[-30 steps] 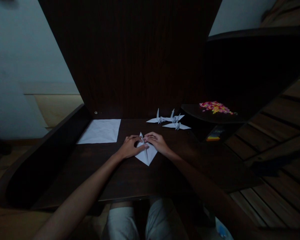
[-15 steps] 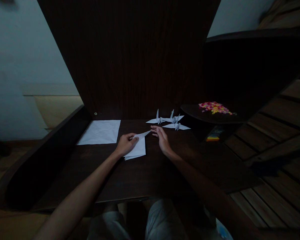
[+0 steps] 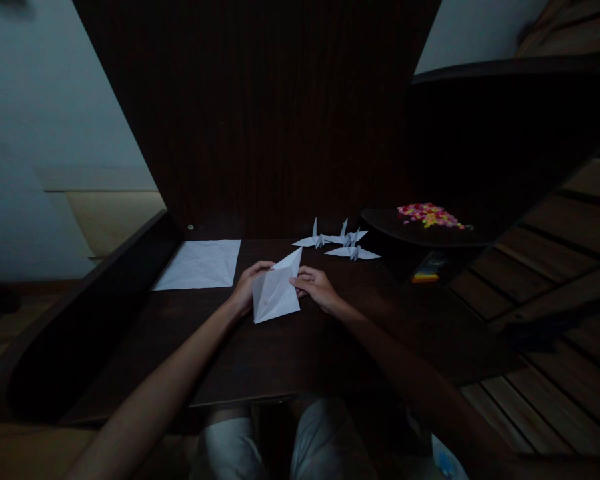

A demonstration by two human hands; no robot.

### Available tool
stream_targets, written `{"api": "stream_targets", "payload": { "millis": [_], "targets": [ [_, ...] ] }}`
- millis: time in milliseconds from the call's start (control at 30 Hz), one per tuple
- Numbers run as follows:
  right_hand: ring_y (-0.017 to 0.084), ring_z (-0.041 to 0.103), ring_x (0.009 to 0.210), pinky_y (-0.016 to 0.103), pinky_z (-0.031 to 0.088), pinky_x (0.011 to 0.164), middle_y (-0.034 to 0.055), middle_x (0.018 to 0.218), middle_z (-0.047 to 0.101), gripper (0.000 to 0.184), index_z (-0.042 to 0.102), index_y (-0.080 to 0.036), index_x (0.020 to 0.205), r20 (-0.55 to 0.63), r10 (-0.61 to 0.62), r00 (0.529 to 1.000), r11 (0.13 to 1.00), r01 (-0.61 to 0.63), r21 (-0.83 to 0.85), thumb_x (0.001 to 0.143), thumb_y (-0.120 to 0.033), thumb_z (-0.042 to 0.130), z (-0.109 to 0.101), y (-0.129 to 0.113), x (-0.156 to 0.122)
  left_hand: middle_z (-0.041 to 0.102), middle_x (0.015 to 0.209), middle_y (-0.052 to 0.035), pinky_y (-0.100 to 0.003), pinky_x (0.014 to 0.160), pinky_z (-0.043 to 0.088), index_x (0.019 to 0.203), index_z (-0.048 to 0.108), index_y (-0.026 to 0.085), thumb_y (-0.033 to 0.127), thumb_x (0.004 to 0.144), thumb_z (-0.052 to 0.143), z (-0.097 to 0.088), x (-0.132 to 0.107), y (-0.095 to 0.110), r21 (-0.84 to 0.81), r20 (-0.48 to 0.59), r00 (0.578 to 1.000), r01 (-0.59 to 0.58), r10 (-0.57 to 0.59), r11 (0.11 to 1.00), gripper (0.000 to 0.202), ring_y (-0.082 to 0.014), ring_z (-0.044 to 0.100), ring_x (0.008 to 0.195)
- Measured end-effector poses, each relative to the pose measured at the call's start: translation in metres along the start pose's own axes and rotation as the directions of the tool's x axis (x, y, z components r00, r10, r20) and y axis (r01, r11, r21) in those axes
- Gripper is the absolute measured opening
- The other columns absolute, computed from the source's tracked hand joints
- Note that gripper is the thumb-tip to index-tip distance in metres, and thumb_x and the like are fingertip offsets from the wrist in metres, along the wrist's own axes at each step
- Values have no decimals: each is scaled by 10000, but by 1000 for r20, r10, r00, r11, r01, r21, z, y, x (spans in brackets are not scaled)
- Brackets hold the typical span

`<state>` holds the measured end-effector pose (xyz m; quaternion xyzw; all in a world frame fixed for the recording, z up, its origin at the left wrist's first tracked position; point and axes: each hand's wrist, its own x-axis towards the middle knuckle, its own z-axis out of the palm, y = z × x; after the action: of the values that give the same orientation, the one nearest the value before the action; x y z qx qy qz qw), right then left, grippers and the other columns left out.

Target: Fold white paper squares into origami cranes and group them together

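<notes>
1. The cranes (image 3: 349,239), three white folded birds set close together on the dark desk (image 3: 330,353), are the landmark for the places below.
2. The folded paper (image 3: 279,291) is on the near side of the cranes and a little to their left. It is white and tilted, with a pointed tip at the upper right aimed toward them and creases running across its face. Whether its lower edge touches the desk, I cannot tell.
3. The left hand (image 3: 247,288), nearer the person than the cranes and left of them, holds the folded paper by its left side. Its fingers curl round behind; the thumb is hidden.
4. The right hand (image 3: 316,287), on the cranes' near side, pinches the right edge of the folded paper, thumb on the near face, fingers bent behind.
5. The sheet (image 3: 200,264), white and creased, lies flat well to the left of the cranes.
6. The shelf (image 3: 383,221) is just right of the cranes and carries a heap of pink, red and yellow bits (image 3: 433,215).
7. Under that shelf, right of the cranes and lower, a yellow-orange thing (image 3: 425,277) shows; too dim to name.
8. The back panel (image 3: 260,120), dark wood, rises behind the cranes.
</notes>
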<state>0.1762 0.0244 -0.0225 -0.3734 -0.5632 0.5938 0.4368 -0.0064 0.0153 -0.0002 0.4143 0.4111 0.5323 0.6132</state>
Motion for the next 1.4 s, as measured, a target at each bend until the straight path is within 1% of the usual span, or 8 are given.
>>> {"api": "stream_targets", "payload": {
  "millis": [133,333,467,567,667,800,1100,1400],
  "targets": [
    [110,577,561,217,421,508,-24,657,636,283,590,-173,793,-92,-12,996,1000,13,12,613,-329,743,-5,-3,1,691,785,-69,-281,629,466,819,680,120,416,667,688,2,0,2,-33,94,993,80,-77,996,333,-189,630,683],
    [121,558,513,221,395,486,-59,580,582,400,563,-179,950,-143,-87,986,990,69,-126,605,-293,730,-10,1,4,696,791,-45,-280,630,470,1039,605,148,233,584,768,-6,4,-7,185,111,988,82,-104,979,491,-170,640,657],
    [120,551,533,228,399,502,-46,608,577,329,569,-178,958,-129,-199,972,924,142,-354,670,-290,682,-14,9,6,662,992,-77,-277,611,488,1091,540,172,195,584,751,-16,12,-17,367,137,990,-81,33,927,550,-142,629,661],
    [130,557,617,260,435,582,-3,708,610,190,617,-176,879,-47,-305,951,768,217,-603,710,-250,665,-17,11,6,626,1064,-80,-287,644,492,1046,578,184,201,660,692,-20,13,-17,598,243,950,-306,197,741,403,-141,614,711],
    [177,567,814,346,451,778,48,877,625,104,648,-178,825,97,-392,915,533,312,-787,728,-206,673,-19,11,5,608,1058,-67,-345,816,472,900,661,202,205,723,647,-22,8,-10,747,420,854,-518,308,416,178,-197,586,920],
    [209,518,989,403,408,908,85,1039,602,152,662,-180,931,242,-434,868,371,417,-829,781,-191,642,-21,10,5,627,914,-57,-352,867,438,849,690,201,285,830,569,-25,5,-1,723,636,746,-665,197,186,149,-199,570,915],
    [222,484,998,409,413,906,43,1130,673,267,699,-219,1037,327,-291,899,397,425,-813,825,-178,542,-17,4,0,667,945,-87,-367,871,413,912,687,197,571,558,761,-27,-1,11,692,699,709,-703,93,165,520,-253,584,915],
    [273,386,1185,481,291,955,6,1405,470,615,464,-270,1345,337,-47,940,355,331,-874,741,-170,529,-16,-9,-4,695,928,-99,-388,902,389,868,727,210,447,635,748,-27,-2,14,672,647,748,-650,147,354,332,-267,599,929]
  ]
}}
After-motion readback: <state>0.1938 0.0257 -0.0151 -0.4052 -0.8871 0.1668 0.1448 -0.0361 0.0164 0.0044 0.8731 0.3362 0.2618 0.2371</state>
